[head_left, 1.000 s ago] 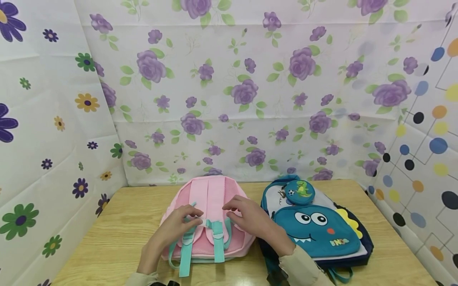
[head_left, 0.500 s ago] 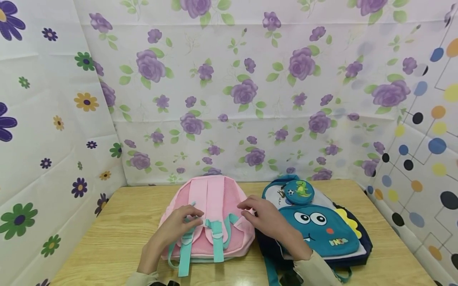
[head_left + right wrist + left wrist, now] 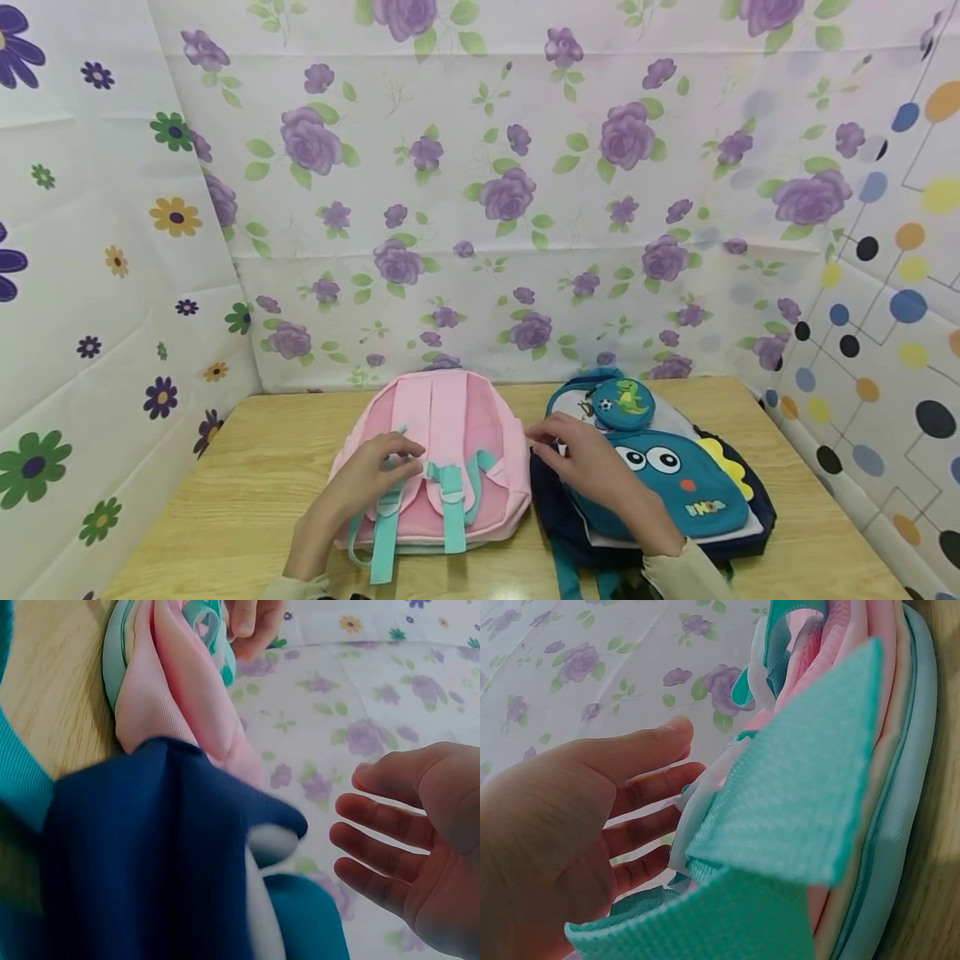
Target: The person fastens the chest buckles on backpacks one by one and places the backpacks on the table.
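Note:
A pink backpack (image 3: 491,417) lies on the table with its back panel and straps facing up. My left hand (image 3: 371,475) is over its left side, fingers relaxed beside the teal straps (image 3: 385,542); in the left wrist view the hand (image 3: 577,817) is close to a strap end (image 3: 802,780), and whether the fingertips touch is unclear. To the right lies a dinosaur backpack (image 3: 660,492), front up. My right hand (image 3: 588,458) hovers over its left edge, fingers loosely bent; the right wrist view shows the hand (image 3: 412,840) apart from the navy fabric (image 3: 150,847), holding nothing.
A round teal pouch (image 3: 623,404) with a green dinosaur sits on the upper part of the right backpack. The wooden table (image 3: 217,492) ends at the back against a flowered cloth (image 3: 450,208). Patterned cloths also hang on the left and right sides.
My right hand has moved rightward from above the pink backpack to the dinosaur backpack's left edge. A teal strap on the pink backpack's right side now lies further right. My left hand has stayed in place.

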`<state>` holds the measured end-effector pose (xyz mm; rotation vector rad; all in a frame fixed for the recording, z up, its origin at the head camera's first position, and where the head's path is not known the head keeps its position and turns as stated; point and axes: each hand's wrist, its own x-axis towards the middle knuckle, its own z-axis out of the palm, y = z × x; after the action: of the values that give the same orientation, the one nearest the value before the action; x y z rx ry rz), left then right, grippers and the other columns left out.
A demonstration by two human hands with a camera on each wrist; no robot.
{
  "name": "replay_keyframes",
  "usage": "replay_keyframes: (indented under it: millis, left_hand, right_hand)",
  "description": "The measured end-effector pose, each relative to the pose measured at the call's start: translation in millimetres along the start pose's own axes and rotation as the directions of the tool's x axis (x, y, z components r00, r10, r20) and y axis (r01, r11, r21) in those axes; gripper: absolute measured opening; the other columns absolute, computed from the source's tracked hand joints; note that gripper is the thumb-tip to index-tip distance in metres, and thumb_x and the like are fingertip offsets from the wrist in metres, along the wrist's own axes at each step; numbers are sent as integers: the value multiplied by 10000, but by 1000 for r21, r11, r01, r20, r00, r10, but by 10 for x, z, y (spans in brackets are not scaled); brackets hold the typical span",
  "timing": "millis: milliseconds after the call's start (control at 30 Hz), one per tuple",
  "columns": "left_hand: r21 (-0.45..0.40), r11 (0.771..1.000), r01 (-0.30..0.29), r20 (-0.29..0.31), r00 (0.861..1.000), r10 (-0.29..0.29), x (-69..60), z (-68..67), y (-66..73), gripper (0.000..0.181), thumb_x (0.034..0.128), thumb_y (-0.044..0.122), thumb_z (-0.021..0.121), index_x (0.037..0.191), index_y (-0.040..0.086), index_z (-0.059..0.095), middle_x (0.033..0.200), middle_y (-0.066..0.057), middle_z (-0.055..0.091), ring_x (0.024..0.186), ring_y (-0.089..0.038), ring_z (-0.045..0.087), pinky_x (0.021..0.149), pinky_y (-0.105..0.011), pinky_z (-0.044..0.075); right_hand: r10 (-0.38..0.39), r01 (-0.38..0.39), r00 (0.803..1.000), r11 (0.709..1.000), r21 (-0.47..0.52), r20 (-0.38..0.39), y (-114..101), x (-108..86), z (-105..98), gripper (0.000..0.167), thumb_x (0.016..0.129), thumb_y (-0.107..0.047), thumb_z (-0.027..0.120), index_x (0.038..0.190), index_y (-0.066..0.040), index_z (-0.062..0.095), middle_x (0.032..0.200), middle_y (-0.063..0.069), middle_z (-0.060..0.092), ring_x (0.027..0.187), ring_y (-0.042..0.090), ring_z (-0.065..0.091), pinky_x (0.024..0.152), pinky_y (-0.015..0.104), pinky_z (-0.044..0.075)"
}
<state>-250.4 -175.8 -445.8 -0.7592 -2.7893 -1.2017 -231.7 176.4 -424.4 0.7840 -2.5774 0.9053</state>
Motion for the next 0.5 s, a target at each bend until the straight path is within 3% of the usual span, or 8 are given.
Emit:
replay_keyframes:
  millis: [300, 500]
  left_hand:
    - [-6, 999, -32, 11, 999, 32, 14, 29, 11, 322, 943, 369, 669, 1155, 131, 715, 1149, 29, 708, 1138, -236, 620, 977, -514, 492]
    - [-8, 999, -49, 16, 999, 49, 45, 67, 53, 267, 936, 281, 693, 1138, 108, 720, 1130, -11, 718, 1216, -292, 599, 996, -524, 486]
  right_hand:
    - [54, -54, 999, 999, -5, 5, 151, -117, -186, 193, 958, -167, 668, 1144, -203, 702, 1055, -53, 679, 964, 114, 660, 818, 365, 570]
    - [85, -86, 996, 996, -35, -8, 265, -208, -319, 196, 953, -147, 671, 1139, -196, 709, 1059, -61, 682, 946, 106, 664, 826, 351, 575]
